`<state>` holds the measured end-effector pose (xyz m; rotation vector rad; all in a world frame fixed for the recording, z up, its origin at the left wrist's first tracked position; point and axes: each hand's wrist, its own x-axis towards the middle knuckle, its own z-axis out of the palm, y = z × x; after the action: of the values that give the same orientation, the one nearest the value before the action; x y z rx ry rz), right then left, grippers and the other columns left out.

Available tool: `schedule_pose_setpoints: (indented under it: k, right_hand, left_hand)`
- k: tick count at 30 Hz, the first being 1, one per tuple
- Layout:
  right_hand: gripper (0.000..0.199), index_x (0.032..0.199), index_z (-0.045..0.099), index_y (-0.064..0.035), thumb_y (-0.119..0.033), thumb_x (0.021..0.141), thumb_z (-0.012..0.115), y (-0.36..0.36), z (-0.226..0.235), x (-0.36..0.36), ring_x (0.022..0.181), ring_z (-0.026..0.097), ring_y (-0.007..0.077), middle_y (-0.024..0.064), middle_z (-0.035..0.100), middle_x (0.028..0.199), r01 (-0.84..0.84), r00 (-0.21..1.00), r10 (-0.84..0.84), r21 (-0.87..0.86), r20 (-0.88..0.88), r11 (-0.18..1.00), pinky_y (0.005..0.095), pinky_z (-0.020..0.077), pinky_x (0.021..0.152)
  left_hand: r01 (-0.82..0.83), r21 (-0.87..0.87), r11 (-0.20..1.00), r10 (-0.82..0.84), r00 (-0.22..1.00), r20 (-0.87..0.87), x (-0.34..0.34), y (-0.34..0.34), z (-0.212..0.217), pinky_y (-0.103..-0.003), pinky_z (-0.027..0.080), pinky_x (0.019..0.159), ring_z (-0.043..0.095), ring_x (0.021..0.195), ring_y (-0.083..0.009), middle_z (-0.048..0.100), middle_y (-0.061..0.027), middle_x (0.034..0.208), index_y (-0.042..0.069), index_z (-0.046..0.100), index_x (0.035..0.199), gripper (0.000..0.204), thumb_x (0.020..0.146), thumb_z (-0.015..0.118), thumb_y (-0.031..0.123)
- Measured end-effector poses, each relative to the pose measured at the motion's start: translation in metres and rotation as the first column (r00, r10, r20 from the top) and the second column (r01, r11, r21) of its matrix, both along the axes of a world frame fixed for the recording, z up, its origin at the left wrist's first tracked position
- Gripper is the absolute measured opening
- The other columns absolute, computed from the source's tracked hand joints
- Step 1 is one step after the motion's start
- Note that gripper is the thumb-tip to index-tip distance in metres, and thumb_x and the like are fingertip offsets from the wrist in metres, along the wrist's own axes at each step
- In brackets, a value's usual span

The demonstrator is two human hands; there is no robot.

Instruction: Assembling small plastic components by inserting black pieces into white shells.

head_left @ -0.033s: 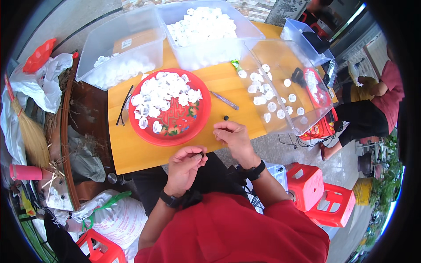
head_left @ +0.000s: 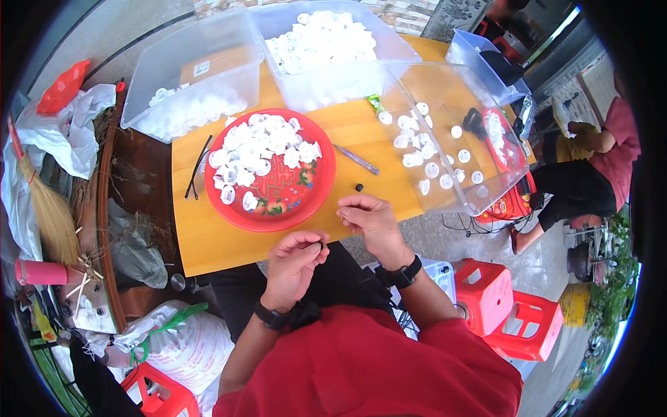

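Observation:
My left hand (head_left: 295,267) is closed in a pinch round a small black piece (head_left: 322,245), just off the table's near edge. To its right, my right hand (head_left: 369,221) has thumb and fingertips pressed together; whatever is between them is too small to name. Just beyond the right fingers, a small black cylindrical piece (head_left: 359,187) rests on the wooden table (head_left: 340,132). Left of both hands sits a red patterned basin (head_left: 306,198), with many small white plastic parts (head_left: 267,142) heaped toward its far side.
Two clear tubs (head_left: 389,42) (head_left: 135,76) of white parts stand behind. A see-through plastic lid (head_left: 455,90) with scattered white discs lies right. A slim tool (head_left: 356,159) and a dark thin rod (head_left: 197,167) flank the basin. Red stools (head_left: 484,295) stand right; another person (head_left: 611,153) sits beyond.

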<state>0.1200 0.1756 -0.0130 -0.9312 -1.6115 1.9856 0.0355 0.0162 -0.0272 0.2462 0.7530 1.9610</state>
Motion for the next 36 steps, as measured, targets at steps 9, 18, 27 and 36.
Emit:
schedule_pose_setpoints:
  k: [9,18,27,36]
  right_hand:
    - [0.017,0.097,0.060,-0.0028,-0.005,0.081,0.061,-0.022,0.010,0.007,0.070,0.058,0.0109,0.0067,0.064,0.085,-0.098,0.970,-0.071,-0.637,-0.234,0.765,0.0224,0.0456,0.062]
    - [0.017,0.098,0.059,-0.0022,-0.006,0.081,0.060,-0.024,0.006,0.011,0.071,0.058,0.0117,0.0058,0.063,0.084,-0.108,0.958,-0.107,-0.680,-0.267,0.725,0.0241,0.0457,0.065]
    - [0.017,0.097,0.060,-0.0019,-0.008,0.081,0.061,-0.024,0.012,0.015,0.072,0.059,0.0151,0.0063,0.062,0.084,-0.134,0.987,0.057,-0.590,-0.148,0.796,0.0263,0.0470,0.064]
    - [0.019,0.093,0.062,-0.0044,-0.005,0.074,0.060,0.036,-0.013,-0.005,0.069,0.058,0.0302,0.0147,0.059,0.081,-0.153,0.961,-0.181,0.949,0.207,0.275,0.0343,0.0476,0.060]
  left_hand:
    - [-0.342,-0.214,0.915,0.162,0.797,-0.581,0.020,0.024,-0.002,-0.017,0.031,0.048,0.040,0.055,-0.0043,0.050,-0.0014,0.073,0.002,0.055,0.095,0.014,0.087,0.044,-0.002]
    - [-0.397,-0.123,0.910,0.145,0.581,-0.801,0.021,0.025,0.001,-0.019,0.036,0.055,0.044,0.061,-0.0066,0.051,-0.0023,0.075,0.000,0.051,0.103,0.018,0.085,0.049,-0.004]
    - [-0.467,-0.020,0.884,0.229,0.469,-0.853,0.016,0.025,0.009,-0.021,0.039,0.057,0.046,0.062,-0.0103,0.050,-0.0035,0.072,-0.002,0.060,0.088,0.009,0.080,0.061,-0.004]
    - [-0.412,-0.247,0.877,0.225,0.806,-0.547,0.009,0.012,0.004,-0.020,0.038,0.059,0.045,0.065,-0.0057,0.052,0.0006,0.073,-0.003,0.061,0.088,0.007,0.081,0.060,-0.001]
